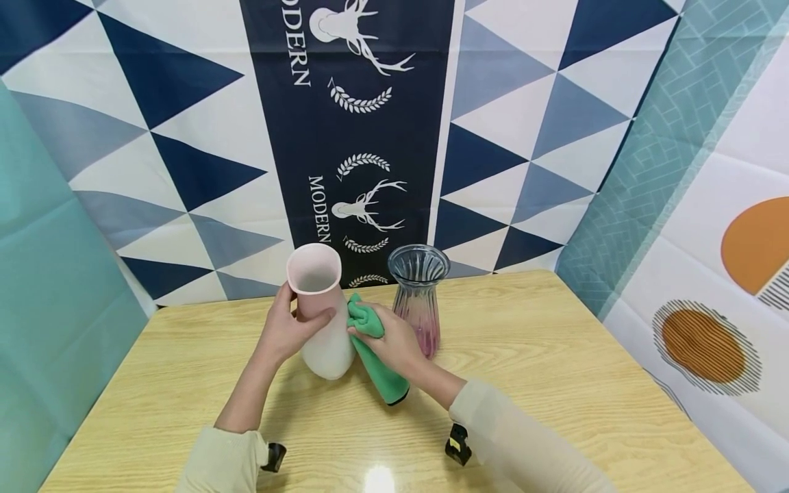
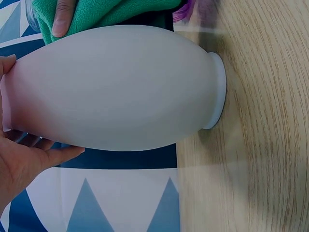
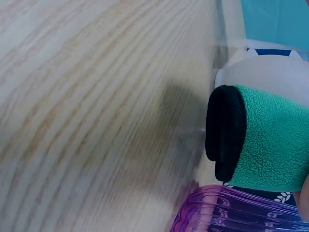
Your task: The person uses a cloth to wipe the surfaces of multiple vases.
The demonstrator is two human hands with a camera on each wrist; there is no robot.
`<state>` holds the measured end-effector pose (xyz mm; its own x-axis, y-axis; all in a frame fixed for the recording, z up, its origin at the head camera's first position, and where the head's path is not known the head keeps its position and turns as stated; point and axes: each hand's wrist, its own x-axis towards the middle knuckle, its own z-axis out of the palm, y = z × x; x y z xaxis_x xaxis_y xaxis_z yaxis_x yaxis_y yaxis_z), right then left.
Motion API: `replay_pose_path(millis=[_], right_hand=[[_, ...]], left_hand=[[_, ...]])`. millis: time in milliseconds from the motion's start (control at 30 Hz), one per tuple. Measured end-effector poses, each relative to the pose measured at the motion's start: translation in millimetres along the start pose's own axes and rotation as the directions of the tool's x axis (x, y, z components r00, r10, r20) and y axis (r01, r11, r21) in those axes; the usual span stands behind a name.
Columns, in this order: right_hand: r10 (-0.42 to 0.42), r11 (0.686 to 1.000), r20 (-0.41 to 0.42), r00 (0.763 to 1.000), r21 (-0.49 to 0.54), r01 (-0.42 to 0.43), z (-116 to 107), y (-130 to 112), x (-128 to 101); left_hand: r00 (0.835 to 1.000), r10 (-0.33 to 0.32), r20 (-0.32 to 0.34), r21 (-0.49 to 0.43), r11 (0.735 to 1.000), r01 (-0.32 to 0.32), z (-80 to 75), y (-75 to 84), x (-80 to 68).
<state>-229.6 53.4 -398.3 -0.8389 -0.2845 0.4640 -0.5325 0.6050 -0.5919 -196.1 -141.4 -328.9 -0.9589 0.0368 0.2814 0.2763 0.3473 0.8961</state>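
Note:
A tall vase (image 1: 329, 346), white below and pale pink at the neck, stands on the wooden table. My left hand (image 1: 290, 325) grips it round the neck, thumb on the near side. In the left wrist view the vase (image 2: 125, 89) lies across the picture, its foot near the tabletop. My right hand (image 1: 391, 339) holds a bunched green cloth (image 1: 382, 373) against the vase's right side. The lower end of the cloth (image 3: 270, 140) hangs down and shows a black edge in the right wrist view.
Just right of the right hand stands a ribbed glass vase (image 1: 419, 294), bluish at the rim and pink-purple at the base. The wooden table (image 1: 518, 370) ends at a patterned cloth backdrop (image 1: 370, 137). A teal cloth (image 1: 49, 308) hangs on the left.

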Motion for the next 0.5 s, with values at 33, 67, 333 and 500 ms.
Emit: replay_pose_path(millis=[33, 67, 333, 500], right_hand=[[0.006, 1.0, -0.001, 1.0, 0.005, -0.006, 0.4, 0.2, -0.4], [0.01, 1.0, -0.003, 1.0, 0.008, -0.01, 0.7, 0.4, -0.7], [0.012, 1.0, -0.006, 1.0, 0.004, -0.012, 1.6, 1.8, -3.5], [0.027, 1.0, 0.006, 1.0, -0.006, -0.027, 2.6, 3.6, -8.7]], left_hand=[[1.0, 0.001, 0.001, 0.001, 1.0, -0.001, -0.1, 1.6, -0.4], [1.0, 0.0, 0.002, 0.001, 1.0, 0.0, -0.2, 2.4, -0.5], [1.0, -0.002, 0.003, -0.016, 1.0, 0.002, -0.8, 2.8, 0.6], [1.0, -0.005, -0.004, -0.017, 1.0, 0.005, -0.4, 0.8, 0.6]])
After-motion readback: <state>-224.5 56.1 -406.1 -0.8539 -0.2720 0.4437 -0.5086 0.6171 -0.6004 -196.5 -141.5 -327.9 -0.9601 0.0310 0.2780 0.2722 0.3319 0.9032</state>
